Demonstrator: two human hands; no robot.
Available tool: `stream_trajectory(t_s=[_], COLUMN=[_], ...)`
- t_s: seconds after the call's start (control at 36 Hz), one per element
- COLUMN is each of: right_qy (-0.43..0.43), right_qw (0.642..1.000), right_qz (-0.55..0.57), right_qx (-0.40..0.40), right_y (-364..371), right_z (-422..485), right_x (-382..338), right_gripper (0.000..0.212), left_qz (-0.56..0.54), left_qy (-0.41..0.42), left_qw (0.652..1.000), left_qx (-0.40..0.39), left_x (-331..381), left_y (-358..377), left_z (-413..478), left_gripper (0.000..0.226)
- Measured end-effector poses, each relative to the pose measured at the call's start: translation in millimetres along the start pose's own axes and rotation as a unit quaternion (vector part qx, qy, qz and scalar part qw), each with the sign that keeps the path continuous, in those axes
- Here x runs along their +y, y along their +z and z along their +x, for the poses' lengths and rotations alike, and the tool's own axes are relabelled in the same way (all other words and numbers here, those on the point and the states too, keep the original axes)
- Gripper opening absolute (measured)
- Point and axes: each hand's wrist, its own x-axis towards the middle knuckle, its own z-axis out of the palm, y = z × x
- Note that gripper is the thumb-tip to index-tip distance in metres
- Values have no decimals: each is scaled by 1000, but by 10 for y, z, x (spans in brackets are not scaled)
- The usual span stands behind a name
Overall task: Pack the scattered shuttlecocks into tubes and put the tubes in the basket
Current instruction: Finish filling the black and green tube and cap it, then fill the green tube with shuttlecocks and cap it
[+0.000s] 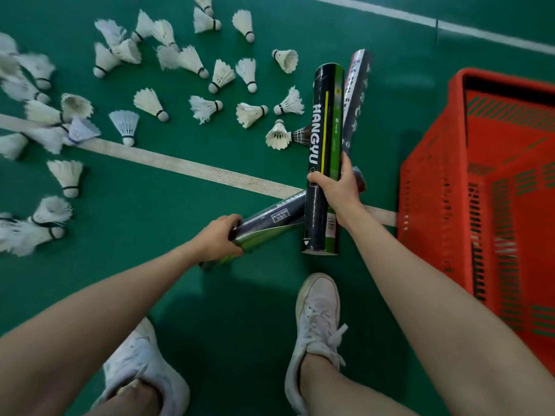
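- The person is crouching over a green court floor, with both bare arms reaching forward and down.
- The right hand is gripping a dark tube marked HANGYU, fingers curling round its left side and thumb pressing on its right edge, a little below the middle of the tube.
- That tube is pointing away from the person, its near end lying just ahead of the right shoe.
- The left hand is clamping round a second dark tube, which is lying slanted on the floor with its far end meeting the HANGYU tube.
- A third tube with red and white print is lying just beside the HANGYU tube on its right, passing behind the right hand; whether the hand is touching it cannot be told.
- The orange basket is standing on the floor to the right of the tubes, near but apart from them.
- Many white shuttlecocks are lying scattered across the floor to the left of and beyond the tubes, some on their sides, some piling together at the left edge.
- One dark-feathered shuttlecock is lying against the left side of the HANGYU tube, nesting with a white one.
- A white court line is running diagonally under the tubes toward the basket.
- The left shoe is showing at the bottom.
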Motion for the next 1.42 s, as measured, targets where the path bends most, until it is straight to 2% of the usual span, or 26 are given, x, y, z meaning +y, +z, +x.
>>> stream_trajectory(t_s=[0.06, 0.14, 0.28, 0.36, 0.44, 0.58, 0.67, 0.72, 0.81, 0.89, 0.94, 1.03, 1.11, 1.19, 1.25, 1.31, 1.42], right_qy=[-19, -34, -15, 4, 25, 63, 75, 61, -44, -163, -195, -152, -99, -81, -104, -122, -136], right_qw=[1000, 997, 994, 992, 985, 963, 962, 955, 906, 877, 868, 871, 859, 838, 815, 810, 830], right_qz=[-7, -33, -43, -56, -119, -236, -246, -275, -405, -449, -456, -460, -486, -524, -556, -561, -520], right_qx=[22, 59, 103, 110, 122, 115, 95, 93, 111, 63, -1, -85, -126, -132, -125, -123, -147], right_y=[-33, -124, -195, -217, -260, -350, -350, -351, -353, -260, -135, 72, 232, 323, 377, 416, 514], right_z=[-5, 31, 54, 47, 34, 49, 36, 32, 48, 105, 139, 168, 192, 188, 173, 149, 103], right_x=[-30, 8, 128, 253, 405, 693, 815, 854, 851, 752, 697, 674, 712, 771, 824, 846, 835], right_gripper=[94, 95, 96, 96, 98, 97, 90, 84, 72, 54, 43, 45, 47, 41, 42, 45, 15], left_qz=[-11, -32, -105, -165, -212, -222, -222, -228, -241, -286, -321, -354, -384, -409, -413, -419, -449], left_qy=[-21, -52, -87, -97, -100, -98, -95, -98, -95, -85, -88, -101, -121, -136, -147, -159, -186], left_qw=[1000, 997, 988, 977, 967, 967, 968, 967, 965, 954, 942, 928, 912, 898, 893, 886, 860], left_qx=[19, 42, 69, 95, 101, 82, 71, 64, 47, 38, 42, 61, 84, 88, 101, 117, 156], left_x=[-115, -287, -268, -72, 158, 444, 538, 566, 598, 644, 664, 657, 588, 491, 419, 333, 188], left_y=[-87, -196, -232, -159, -56, 121, 205, 224, 190, 92, 30, -22, -39, -30, -41, -65, -167], left_z=[-40, -113, -126, -38, 63, 201, 254, 280, 309, 334, 361, 406, 447, 436, 412, 394, 351], left_gripper=[68, 69, 68, 69, 65, 62, 61, 61, 61, 60, 59, 56, 57, 51, 52, 54, 56])
